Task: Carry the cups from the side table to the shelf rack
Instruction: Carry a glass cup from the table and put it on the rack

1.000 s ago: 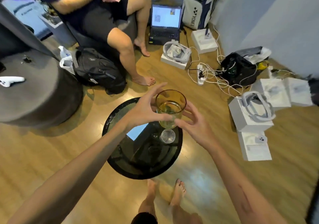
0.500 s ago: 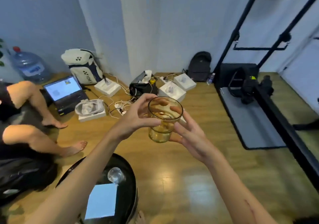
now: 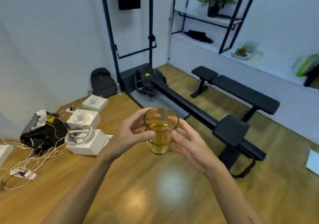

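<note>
Head: cup [image 3: 160, 134] upright between both hands' grip.

we hold the cup [image 3: 160, 134] between both hands; boxes [image 3: 86, 142] lie left, weight bench [image 3: 241, 92] right, shelf rack [image 3: 207, 22] behind.

Both hands, left hand [image 3: 131, 134] and right hand [image 3: 188, 144], cradle an upright amber glass cup [image 3: 160, 132] above the wooden floor [image 3: 155, 189], near the black bench [image 3: 241, 92].

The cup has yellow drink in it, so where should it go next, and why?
Probably keep the cup level and carry it right, toward the shelf rack. Both the left hand and right hand hold it upright in mid-air, liquid partway up, and the rack stands across the floor beyond the black bench.
</note>
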